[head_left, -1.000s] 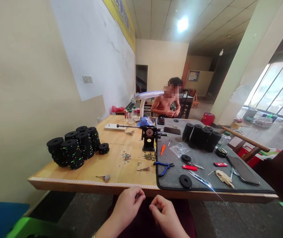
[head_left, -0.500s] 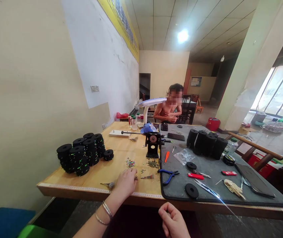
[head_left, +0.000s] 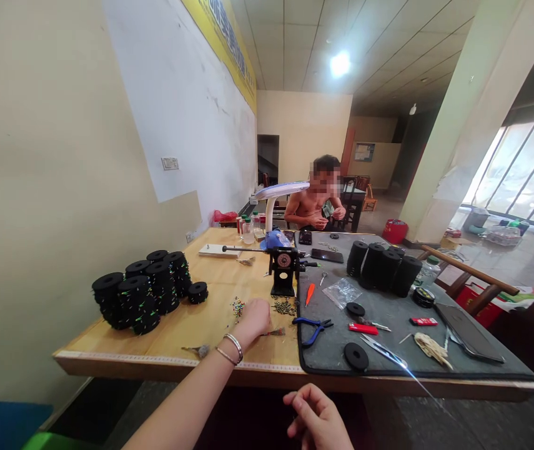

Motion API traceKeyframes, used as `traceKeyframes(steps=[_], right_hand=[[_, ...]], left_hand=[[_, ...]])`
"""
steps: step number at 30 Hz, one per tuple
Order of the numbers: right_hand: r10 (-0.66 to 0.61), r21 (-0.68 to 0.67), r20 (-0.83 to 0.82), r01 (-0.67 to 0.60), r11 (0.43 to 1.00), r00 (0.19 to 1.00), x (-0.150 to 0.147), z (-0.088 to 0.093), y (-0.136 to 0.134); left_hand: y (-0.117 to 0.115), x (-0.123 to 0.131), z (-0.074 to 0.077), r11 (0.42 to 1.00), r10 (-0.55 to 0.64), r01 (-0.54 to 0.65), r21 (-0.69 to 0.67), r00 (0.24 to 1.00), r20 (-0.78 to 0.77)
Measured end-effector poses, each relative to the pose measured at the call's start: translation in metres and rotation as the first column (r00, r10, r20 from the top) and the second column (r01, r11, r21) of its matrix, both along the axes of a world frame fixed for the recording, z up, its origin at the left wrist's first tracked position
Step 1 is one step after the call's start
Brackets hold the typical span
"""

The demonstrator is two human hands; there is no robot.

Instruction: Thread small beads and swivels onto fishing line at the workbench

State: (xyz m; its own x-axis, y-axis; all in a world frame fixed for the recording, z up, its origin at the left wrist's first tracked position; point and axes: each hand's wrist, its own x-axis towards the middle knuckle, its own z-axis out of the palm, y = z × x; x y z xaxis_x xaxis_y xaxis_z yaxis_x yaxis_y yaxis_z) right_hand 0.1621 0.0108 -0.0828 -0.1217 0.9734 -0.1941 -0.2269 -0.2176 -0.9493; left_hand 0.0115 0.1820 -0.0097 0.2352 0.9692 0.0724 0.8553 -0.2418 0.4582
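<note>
My left hand (head_left: 256, 317) reaches over the wooden table, back of the hand up, its fingertips hidden. It is between a small pile of coloured beads (head_left: 237, 305) and a heap of small metal pieces (head_left: 284, 306). A small bundle of thin strands (head_left: 276, 332) lies just right of the wrist, and another bundle (head_left: 196, 350) lies to its left. Low in front of the table edge, my right hand (head_left: 318, 417) is closed, thumb and fingers drawn together. Whatever they may pinch is too small to make out.
A black hand-crank winder (head_left: 283, 272) stands ahead. Stacked black spools (head_left: 136, 304) are at left, more black spools (head_left: 379, 265) at right. Blue pliers (head_left: 313, 331), scissors (head_left: 383, 352) and a red lighter (head_left: 363, 328) lie on the grey mat (head_left: 332, 365). A person (head_left: 308, 209) sits opposite.
My left hand has moved forward and right, toward the metal pieces. My right hand has shifted slightly, its fingers reaching out a little more. The person opposite has raised one hand.
</note>
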Motion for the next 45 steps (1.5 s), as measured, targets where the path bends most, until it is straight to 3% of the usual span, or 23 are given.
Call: traceKeyframes(steps=[5, 10, 13, 16, 18, 19, 22, 26, 37, 45], right_hand=[[-0.015, 0.018, 0.002, 0.015, 1.000, 1.000, 0.001, 0.002, -0.003], [-0.073, 0.059, 0.007, 0.072, 0.996, 0.997, 0.003, 0.006, -0.007], [-0.086, 0.098, 0.022, 0.084, 0.992, 0.996, 0.006, 0.009, -0.013], [-0.046, 0.121, 0.052, 0.039, 0.992, 0.998, 0.003, 0.013, -0.022], [-0.004, 0.116, 0.070, -0.004, 0.993, 0.998, -0.003, 0.015, -0.027], [0.018, 0.107, 0.080, -0.026, 0.994, 0.997, -0.006, 0.015, -0.029], [0.087, 0.048, 0.117, -0.093, 0.994, 0.989, -0.015, 0.015, -0.033], [0.156, -0.037, 0.133, -0.152, 0.988, 0.979, -0.021, 0.010, -0.030], [0.205, -0.062, 0.123, -0.198, 0.978, 0.971, -0.021, 0.010, -0.027], [0.196, -0.061, 0.114, -0.190, 0.980, 0.974, -0.021, 0.009, -0.026]], left_hand=[[0.003, 0.004, -0.003, 1.000, -0.023, 0.022, -0.021, 0.996, -0.085], [-0.008, -0.003, 0.013, 0.995, -0.071, 0.069, 0.074, 0.997, 0.021], [-0.038, -0.012, 0.017, 0.988, -0.133, 0.119, 0.097, 0.979, 0.154], [-0.089, -0.019, 0.000, 0.974, -0.213, 0.226, -0.007, 0.926, 0.312], [-0.125, -0.021, -0.021, 0.927, -0.087, 0.313, -0.209, 0.719, 0.690], [-0.141, -0.021, -0.032, 0.898, 0.024, 0.331, -0.290, 0.621, 0.783], [-0.172, -0.018, -0.060, 0.841, 0.272, 0.343, -0.419, 0.402, 0.875], [-0.181, -0.017, -0.074, 0.809, 0.393, 0.356, -0.467, 0.262, 0.881], [-0.182, -0.012, -0.076, 0.810, 0.424, 0.338, -0.479, 0.228, 0.877], [-0.182, -0.011, -0.076, 0.823, 0.405, 0.314, -0.474, 0.262, 0.876]])
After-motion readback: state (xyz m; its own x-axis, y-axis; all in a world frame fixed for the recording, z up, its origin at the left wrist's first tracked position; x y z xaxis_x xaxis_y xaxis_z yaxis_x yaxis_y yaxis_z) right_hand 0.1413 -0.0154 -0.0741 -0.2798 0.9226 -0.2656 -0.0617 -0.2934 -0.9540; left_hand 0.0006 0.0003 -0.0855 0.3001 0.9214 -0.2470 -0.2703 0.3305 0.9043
